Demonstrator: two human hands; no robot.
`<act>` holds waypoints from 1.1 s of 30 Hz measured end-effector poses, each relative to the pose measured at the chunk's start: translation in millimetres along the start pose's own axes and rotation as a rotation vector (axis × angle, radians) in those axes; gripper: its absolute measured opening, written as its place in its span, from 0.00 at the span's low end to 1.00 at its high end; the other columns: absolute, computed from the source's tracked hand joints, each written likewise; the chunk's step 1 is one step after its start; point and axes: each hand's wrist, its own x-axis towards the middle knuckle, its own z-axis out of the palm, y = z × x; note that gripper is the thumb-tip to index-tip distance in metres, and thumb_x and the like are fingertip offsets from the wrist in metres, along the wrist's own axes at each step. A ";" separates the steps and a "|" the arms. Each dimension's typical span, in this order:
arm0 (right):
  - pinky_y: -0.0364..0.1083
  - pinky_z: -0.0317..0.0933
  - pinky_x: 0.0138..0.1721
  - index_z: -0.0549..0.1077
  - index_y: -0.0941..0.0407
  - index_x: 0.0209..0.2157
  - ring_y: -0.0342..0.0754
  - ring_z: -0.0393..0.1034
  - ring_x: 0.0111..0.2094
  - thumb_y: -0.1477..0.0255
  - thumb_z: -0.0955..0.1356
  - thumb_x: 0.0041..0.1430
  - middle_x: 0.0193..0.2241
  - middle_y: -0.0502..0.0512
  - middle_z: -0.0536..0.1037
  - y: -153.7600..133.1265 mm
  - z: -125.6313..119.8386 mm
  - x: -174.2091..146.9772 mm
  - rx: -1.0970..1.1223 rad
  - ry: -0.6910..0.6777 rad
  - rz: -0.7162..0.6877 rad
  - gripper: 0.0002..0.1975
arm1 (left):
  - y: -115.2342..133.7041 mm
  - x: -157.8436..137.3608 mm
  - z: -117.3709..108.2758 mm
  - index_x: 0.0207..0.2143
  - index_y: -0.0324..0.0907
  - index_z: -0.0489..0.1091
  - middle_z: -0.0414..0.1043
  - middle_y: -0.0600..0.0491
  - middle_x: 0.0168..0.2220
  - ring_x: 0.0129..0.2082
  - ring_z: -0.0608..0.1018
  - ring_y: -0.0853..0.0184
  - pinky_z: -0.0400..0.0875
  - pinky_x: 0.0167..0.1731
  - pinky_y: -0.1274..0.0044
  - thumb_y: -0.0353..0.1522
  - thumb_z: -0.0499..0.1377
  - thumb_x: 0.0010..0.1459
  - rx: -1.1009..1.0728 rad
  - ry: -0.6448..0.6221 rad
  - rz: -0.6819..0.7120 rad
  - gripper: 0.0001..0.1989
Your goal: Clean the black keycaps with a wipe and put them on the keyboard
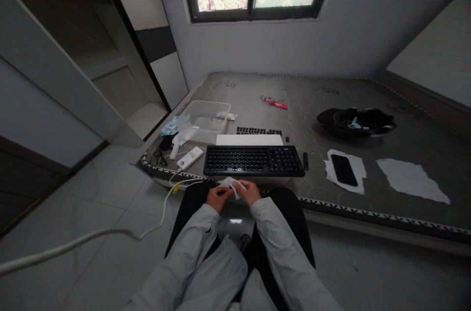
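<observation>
The person's left hand (pixel 219 198) and right hand (pixel 250 193) meet just in front of the long black plastic keyboard (pixel 253 161), between the knees, each grip closed on a crumpled white tissue (pixel 230 183). The tissue is bunched between the fingers, near the keyboard's front edge and apart from its keys.

The keyboard lies lengthwise along the front edge of the grey-brown mattress (pixel 301 124), leaving only a narrow margin there. Behind the keyboard, a flat white panel (pixel 250 140) sits close against its rear edge, with rows of black keys (pixel 257 131) beyond. A slim black stick (pixel 305 161) lies just beside the keyboard's right end, tight to that side. Further right of the keyboard, across a stretch of mattress, a black phone (pixel 344 169) rests on a white cloth (pixel 361 169).

Left of the keyboard, room is tighter: an oblong white device (pixel 190 158) with a white cable (pixel 162 218) lies near its corner, the cable dropping over the mattress edge. A clear plastic bin (pixel 221 128) stands behind and left of the keyboard.
</observation>
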 end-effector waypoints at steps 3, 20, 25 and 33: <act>0.42 0.59 0.26 0.77 0.61 0.32 0.45 0.67 0.23 0.52 0.70 0.40 0.23 0.53 0.77 4.3 0.1 2.3 0.023 0.014 0.058 0.26 | 1.7 -2.0 0.9 0.18 0.39 0.75 0.74 0.52 0.20 0.23 0.74 0.65 0.68 0.27 0.75 0.38 0.66 0.35 0.062 0.067 0.037 0.11; 0.43 0.59 0.27 0.78 0.60 0.28 0.44 0.66 0.23 0.51 0.71 0.35 0.22 0.52 0.76 3.8 1.4 3.3 0.093 -0.011 0.149 0.26 | 6.9 -7.4 -2.2 0.28 0.41 0.72 0.68 0.56 0.27 0.18 0.62 0.76 0.56 0.18 0.82 0.36 0.66 0.40 0.300 0.123 0.405 0.12; 0.44 0.60 0.29 0.77 0.61 0.28 0.45 0.67 0.24 0.53 0.72 0.33 0.23 0.54 0.77 8.9 1.5 6.0 0.137 -0.009 0.165 0.26 | 2.4 -6.6 -2.0 0.29 0.41 0.75 0.70 0.54 0.28 0.20 0.65 0.75 0.59 0.20 0.81 0.39 0.68 0.37 0.269 0.065 0.453 0.15; 0.45 0.61 0.33 0.77 0.59 0.27 0.47 0.69 0.27 0.58 0.75 0.28 0.25 0.54 0.78 12.2 1.1 5.7 0.201 -0.031 0.200 0.23 | 13.4 -12.4 -2.1 0.29 0.40 0.75 0.70 0.52 0.28 0.22 0.67 0.72 0.61 0.22 0.80 0.41 0.68 0.36 0.298 0.063 0.422 0.18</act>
